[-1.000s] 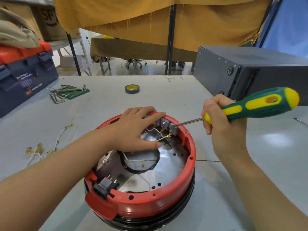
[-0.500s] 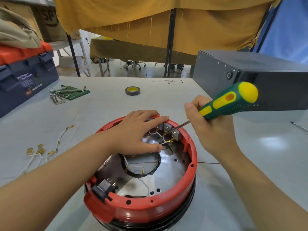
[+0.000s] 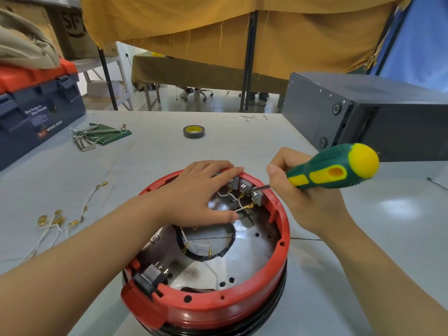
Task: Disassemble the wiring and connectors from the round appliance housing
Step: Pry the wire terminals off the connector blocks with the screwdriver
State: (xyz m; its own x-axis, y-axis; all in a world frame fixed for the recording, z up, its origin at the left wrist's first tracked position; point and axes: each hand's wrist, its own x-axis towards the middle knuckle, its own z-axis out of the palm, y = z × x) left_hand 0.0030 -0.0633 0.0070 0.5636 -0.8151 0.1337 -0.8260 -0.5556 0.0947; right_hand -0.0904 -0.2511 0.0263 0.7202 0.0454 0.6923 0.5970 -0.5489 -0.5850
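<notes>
The round red housing (image 3: 244,301) lies open side up on the grey table. My left hand (image 3: 198,195) rests flat over its far rim, fingers straight, beside the grey connector blocks (image 3: 245,185). White wires with brass terminals (image 3: 244,206) run from those blocks. My right hand (image 3: 303,202) grips a green and yellow screwdriver (image 3: 337,169); its metal tip touches the blocks at the far right of the rim. A black socket (image 3: 152,275) sits in the near left rim.
Loose white wires with brass terminals (image 3: 58,219) lie on the table to the left. Hex keys on a green pouch (image 3: 99,135) and a tape roll (image 3: 193,131) lie further back. A blue toolbox (image 3: 29,117) stands far left, a dark metal case (image 3: 378,117) far right.
My right hand has swung the screwdriver handle up and toward me, so the shaft meets the connector blocks at a steeper angle. My left hand has stayed on the rim.
</notes>
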